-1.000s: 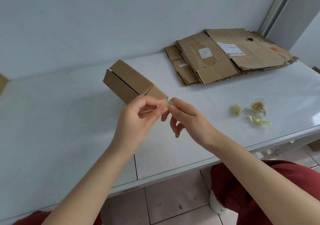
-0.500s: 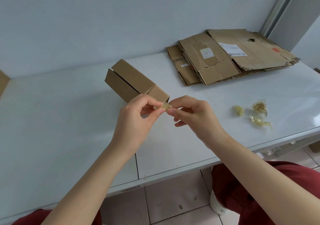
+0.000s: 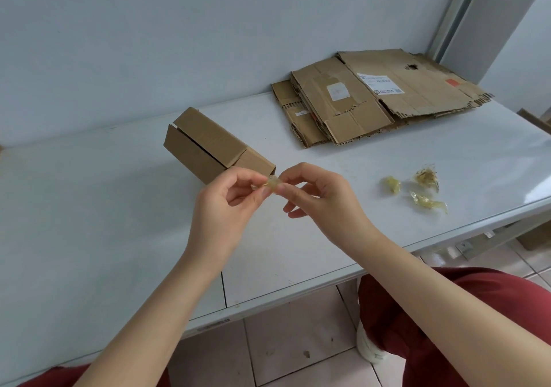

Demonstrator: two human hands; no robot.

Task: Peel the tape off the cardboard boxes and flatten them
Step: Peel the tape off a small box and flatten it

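A small brown cardboard box (image 3: 205,145) lies on its side on the white table (image 3: 89,222), its flaps slightly parted along the top seam. In front of its near end, my left hand (image 3: 229,207) and my right hand (image 3: 325,201) together pinch a crumpled wad of yellowish clear tape (image 3: 272,184) between thumbs and fingertips, just above the table. Three crumpled tape wads (image 3: 417,188) lie to the right on the table. A stack of flattened cardboard boxes (image 3: 378,94) rests at the back right by the wall.
The wall runs along the table's far side, with a metal frame post (image 3: 456,10) at the right corner. Another piece of cardboard (image 3: 536,119) pokes in at the right edge. The table's front edge runs above my red-clothed legs and the tiled floor.
Both hands kept working the tape wad between their fingertips; my right fingers shifted and spread a little. The box has not moved.
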